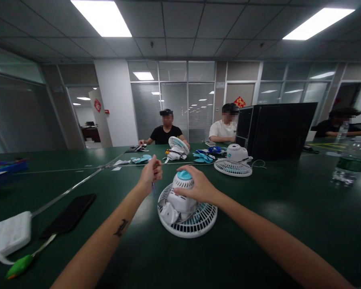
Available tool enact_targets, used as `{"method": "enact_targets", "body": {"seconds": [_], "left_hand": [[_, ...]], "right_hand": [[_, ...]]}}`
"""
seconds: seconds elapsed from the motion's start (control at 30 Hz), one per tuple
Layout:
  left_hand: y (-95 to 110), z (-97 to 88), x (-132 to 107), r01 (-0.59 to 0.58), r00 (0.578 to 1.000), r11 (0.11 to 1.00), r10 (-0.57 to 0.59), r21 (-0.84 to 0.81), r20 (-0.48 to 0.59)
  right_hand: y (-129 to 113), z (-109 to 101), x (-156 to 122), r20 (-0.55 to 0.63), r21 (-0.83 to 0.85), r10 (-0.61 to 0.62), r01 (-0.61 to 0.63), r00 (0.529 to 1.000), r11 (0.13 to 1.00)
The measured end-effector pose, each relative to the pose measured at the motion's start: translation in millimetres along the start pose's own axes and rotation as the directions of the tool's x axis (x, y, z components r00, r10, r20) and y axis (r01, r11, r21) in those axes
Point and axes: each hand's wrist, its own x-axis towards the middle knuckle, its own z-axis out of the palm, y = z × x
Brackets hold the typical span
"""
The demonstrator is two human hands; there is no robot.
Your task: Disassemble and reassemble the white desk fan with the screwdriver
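A small white fan (pixel 188 230) lies face down on the dark green table, its grille on the tabletop and its motor housing pointing up. My right hand (pixel 200 185) is wrapped over that housing from the right, with fingers and thumb around the sides near the light-blue knob (pixel 184 175) on top. To the left, my left hand (pixel 149 174) is raised beside the fan, apart from it, with the fingers curled closed. A thin bluish-purple piece shows below those fingers; what it belongs to I cannot make out.
Farther back stand a second fan (pixel 233 166), a third fan (pixel 178 148) and blue fan blades (pixel 203 157). A large black box (pixel 278 130) and water bottle (pixel 350 162) are at right. A black phone (pixel 69 214) and white device (pixel 10 235) lie left. Several people sit opposite.
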Motion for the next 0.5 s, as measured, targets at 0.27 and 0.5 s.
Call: {"method": "enact_targets", "body": {"seconds": [0.27,0.5], "left_hand": [[-71.4,6.1,-5.4,0.091,0.985,0.796,-0.160,0.599,0.063],[-82.1,10.1,-21.9,-0.069,0.963,0.607,-0.166,0.792,0.211]], "right_hand": [[11.4,-51.6,-23.2,0.057,0.011,0.098,-0.099,0.994,0.995],[61.1,-134.9,-65.9,0.071,-0.153,0.367,-0.353,0.928,0.923]]}}
